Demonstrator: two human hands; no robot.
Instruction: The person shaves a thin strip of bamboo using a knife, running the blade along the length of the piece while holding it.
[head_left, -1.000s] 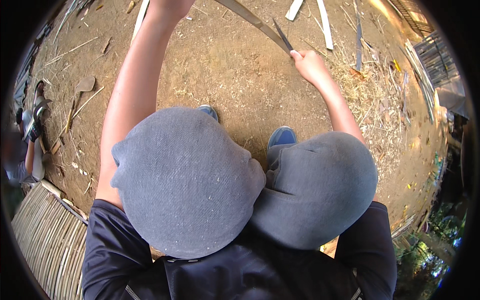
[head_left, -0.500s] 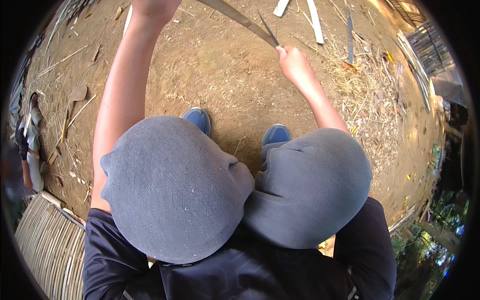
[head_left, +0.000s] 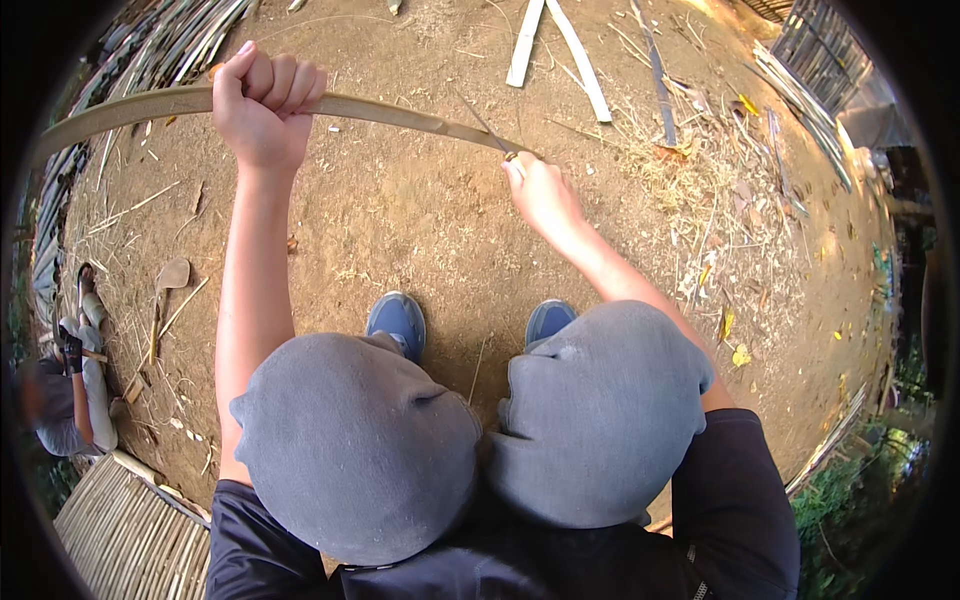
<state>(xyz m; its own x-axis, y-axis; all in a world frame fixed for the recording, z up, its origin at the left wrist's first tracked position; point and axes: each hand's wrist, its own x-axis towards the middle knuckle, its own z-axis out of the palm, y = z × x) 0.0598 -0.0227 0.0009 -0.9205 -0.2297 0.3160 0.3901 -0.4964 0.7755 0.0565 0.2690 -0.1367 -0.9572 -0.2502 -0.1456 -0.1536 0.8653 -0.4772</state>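
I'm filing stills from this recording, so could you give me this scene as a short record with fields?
Left hand: fist closed around a long curved strip
Right hand: holds a thin knife at the strip's right end; whether it also grips the strip is unclear
Lap: grey trousers, knees bent
Feet: blue shoes on dirt ground
Ahead: pale flat strips lying down
Far left: another person, dark-gloved

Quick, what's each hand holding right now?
Left hand: closed around a long strip.
Right hand: closed on a knife; whether it grips the strip too, I can't tell.
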